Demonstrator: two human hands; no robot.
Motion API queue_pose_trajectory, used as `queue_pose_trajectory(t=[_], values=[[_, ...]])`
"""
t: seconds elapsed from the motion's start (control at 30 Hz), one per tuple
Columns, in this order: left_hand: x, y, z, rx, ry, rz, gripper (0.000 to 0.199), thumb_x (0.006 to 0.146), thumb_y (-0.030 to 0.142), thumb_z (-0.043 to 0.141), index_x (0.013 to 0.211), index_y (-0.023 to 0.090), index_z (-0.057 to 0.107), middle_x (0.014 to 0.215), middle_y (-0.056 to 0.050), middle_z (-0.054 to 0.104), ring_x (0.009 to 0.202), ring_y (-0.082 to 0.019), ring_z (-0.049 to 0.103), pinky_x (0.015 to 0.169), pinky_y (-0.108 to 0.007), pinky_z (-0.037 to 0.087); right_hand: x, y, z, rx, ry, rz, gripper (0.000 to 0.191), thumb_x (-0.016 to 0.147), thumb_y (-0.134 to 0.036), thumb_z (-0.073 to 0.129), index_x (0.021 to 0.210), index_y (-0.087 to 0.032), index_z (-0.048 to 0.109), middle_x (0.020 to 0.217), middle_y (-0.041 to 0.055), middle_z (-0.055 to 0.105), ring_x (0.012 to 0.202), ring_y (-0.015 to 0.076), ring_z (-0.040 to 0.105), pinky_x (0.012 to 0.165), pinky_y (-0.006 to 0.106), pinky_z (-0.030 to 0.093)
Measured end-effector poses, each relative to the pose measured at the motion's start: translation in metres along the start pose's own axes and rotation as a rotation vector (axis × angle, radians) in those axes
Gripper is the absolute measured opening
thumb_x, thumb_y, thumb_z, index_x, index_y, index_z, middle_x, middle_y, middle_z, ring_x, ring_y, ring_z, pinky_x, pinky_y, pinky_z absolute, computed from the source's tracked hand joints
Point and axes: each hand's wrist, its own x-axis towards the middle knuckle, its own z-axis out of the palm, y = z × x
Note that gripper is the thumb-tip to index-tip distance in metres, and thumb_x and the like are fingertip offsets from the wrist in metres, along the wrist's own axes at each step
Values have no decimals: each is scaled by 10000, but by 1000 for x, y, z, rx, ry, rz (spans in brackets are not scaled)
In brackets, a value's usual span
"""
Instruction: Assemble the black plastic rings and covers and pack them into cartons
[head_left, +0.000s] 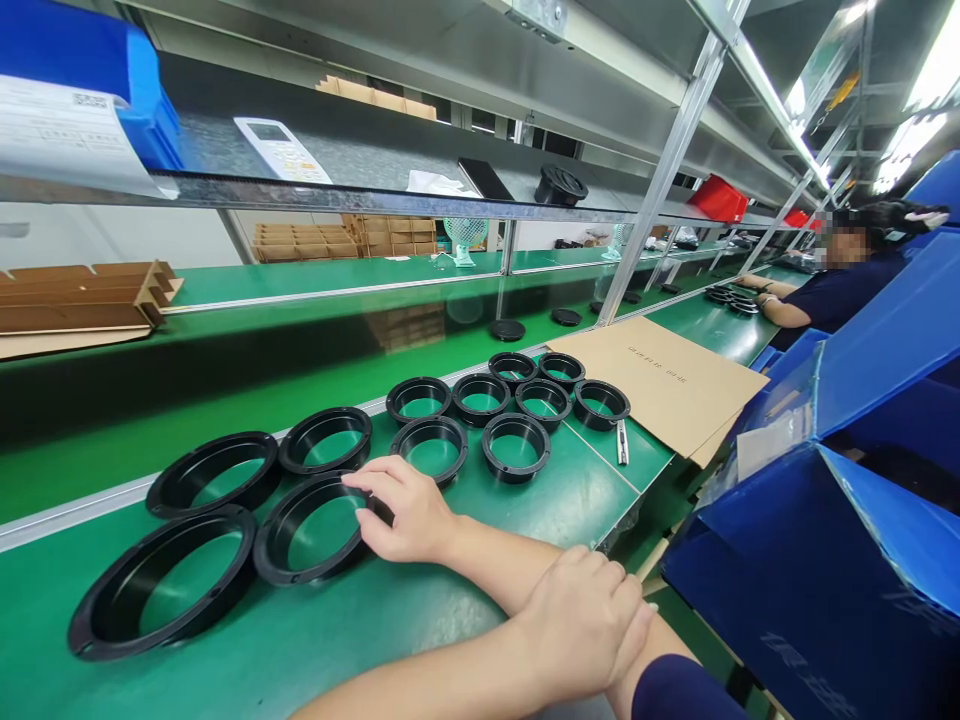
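My right hand (405, 508) pinches the right rim of a large black ring (279, 545), which lies on the green table (480, 600). Crossing from the lower left, my left arm ends in my left hand (581, 622), its fingers wrapped over my right forearm. Left of the held ring are more large rings, one in front (97, 625) and one behind (176, 490). Another ring (326, 440) stands just behind the held one. Several smaller black rings (516, 448) are grouped farther right, some of them touching.
A small cutter-like tool (622, 442) lies near brown cardboard (660, 375). Blue boxes (795, 580) fill the right side. Above the table, a shelf (360, 195) holds a remote (281, 150) and a phone (485, 179). Farther right, a person (847, 270) reaches toward other rings.
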Motion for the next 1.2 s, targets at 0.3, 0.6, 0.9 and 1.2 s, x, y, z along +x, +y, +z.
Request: queue_pose_trajectory(t=[0.3, 0.6, 0.9, 1.2], values=[[0, 0, -1, 9, -8, 3, 251, 1033, 349, 479, 857, 184, 547, 764, -12, 568, 668, -163, 499, 632, -321, 382, 0, 2, 2, -37, -2, -31, 401, 902, -258, 552, 1279, -148, 629, 1201, 124, 669, 1031, 170, 676, 904, 281, 605], [0, 1, 0, 17, 4, 8, 252, 1020, 348, 500, 835, 183, 546, 736, -11, 560, 652, -166, 509, 624, -320, 376, 0, 2, 1, -48, -58, 3, 401, 901, -247, 564, 1291, -175, 623, 1209, 120, 663, 1046, 183, 675, 915, 306, 610], [2, 1, 0, 15, 54, 13, 257, 1009, 343, 522, 806, 186, 536, 712, -3, 539, 634, -159, 488, 589, -322, 363, -1, 3, 2, -27, 9, -44, 369, 908, -262, 550, 1237, -139, 662, 1170, 129, 683, 1057, 180, 674, 925, 286, 596], [0, 0, 0, 26, 20, 11, 270, 1017, 351, 512, 802, 188, 527, 714, -6, 537, 634, -155, 492, 589, -323, 369, 0, 4, 2, -48, -40, -13, 352, 902, -251, 573, 1230, -166, 666, 1174, 121, 687, 1058, 184, 677, 942, 315, 602]])
